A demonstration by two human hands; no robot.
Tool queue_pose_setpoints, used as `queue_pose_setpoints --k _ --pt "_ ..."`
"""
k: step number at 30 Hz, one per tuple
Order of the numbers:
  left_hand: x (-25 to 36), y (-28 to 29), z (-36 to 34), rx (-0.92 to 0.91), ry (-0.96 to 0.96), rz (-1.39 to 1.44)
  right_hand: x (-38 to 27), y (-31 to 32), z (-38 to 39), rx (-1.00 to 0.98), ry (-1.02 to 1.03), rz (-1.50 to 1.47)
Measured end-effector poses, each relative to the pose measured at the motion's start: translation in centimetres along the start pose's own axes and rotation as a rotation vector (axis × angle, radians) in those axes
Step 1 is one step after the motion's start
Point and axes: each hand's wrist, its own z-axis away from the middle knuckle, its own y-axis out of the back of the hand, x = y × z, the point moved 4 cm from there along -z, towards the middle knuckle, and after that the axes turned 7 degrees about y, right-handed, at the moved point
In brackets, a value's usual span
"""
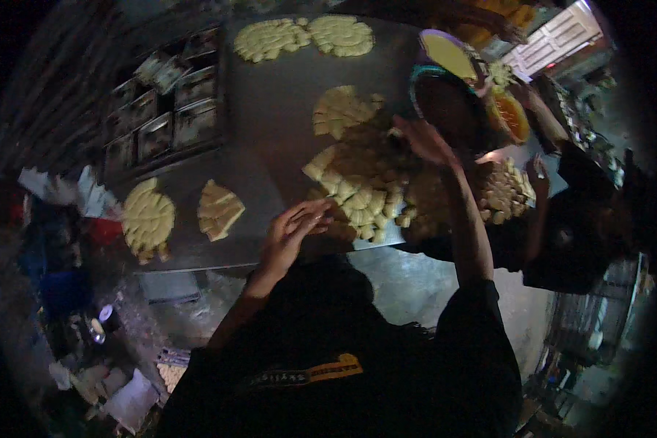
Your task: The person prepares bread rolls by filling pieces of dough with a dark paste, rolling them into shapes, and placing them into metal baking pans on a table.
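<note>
A heap of small pale dough pieces [365, 197] lies on the metal table near its front edge. My left hand [296, 226] is at the heap's left side, fingers stretched out, with nothing plainly held. Over the heap's far right side reaches my right hand [425, 140]; its fingers are dim and blurred, and a small pale spot shows at their tips. Just beyond that hand stands a dark round tub with a green rim [414, 91]. A scored, flat dough piece [341, 109] lies behind the heap. Shadow hides part of the heap beneath my right arm.
Two scored dough rounds [342, 36] lie at the table's far edge. Another dough round [149, 217] and a dough wedge [219, 210] lie at the left. A dark compartmented rack [169, 109] adjoins the table. At right, another person's arm [544, 113] reaches near an orange bowl [509, 117] and more dough pieces [502, 191].
</note>
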Motion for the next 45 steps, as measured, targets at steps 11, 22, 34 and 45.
queue_pose_setpoints --k 11,22,34,45 --pt "-0.3 7.7 3.9 0.405 -0.268 -0.141 -15.0 -17.4 6.6 -0.086 0.159 -0.819" --pt "-0.5 8.2 2.6 0.37 -0.133 -0.177 -17.6 -16.2 8.9 0.004 0.403 -0.296" --pt "4.4 2.7 1.6 0.202 -0.059 -0.19 -14.5 -10.5 11.5 0.038 0.402 -0.517" --pt "2.7 -0.7 0.2 0.331 0.07 0.094 -11.7 -8.6 10.3 0.122 0.632 -0.293"
